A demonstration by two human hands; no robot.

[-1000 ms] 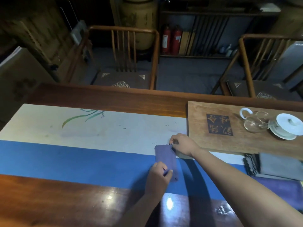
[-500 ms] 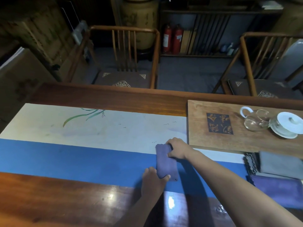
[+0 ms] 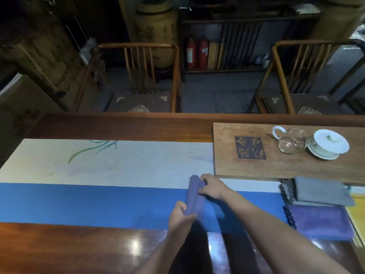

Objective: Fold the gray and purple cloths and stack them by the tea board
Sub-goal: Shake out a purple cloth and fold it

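Both hands are gripping a purple cloth [image 3: 194,196], now folded narrower than before: left hand [image 3: 180,215] pinching at 6 o'clock, right hand [image 3: 212,186] at 12, nearly stackable.

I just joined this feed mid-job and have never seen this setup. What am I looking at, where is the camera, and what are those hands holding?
There is no robot here: a person works with bare hands, and the single view comes from a camera on their head, looking forward and down. The left hand pinches the near end of a narrow folded purple cloth, and the right hand grips its far end, over a blue and white table runner. To the right, a wooden tea board carries a glass pitcher and a lidded white cup. Beside the board lie a folded gray cloth and another folded purple cloth.
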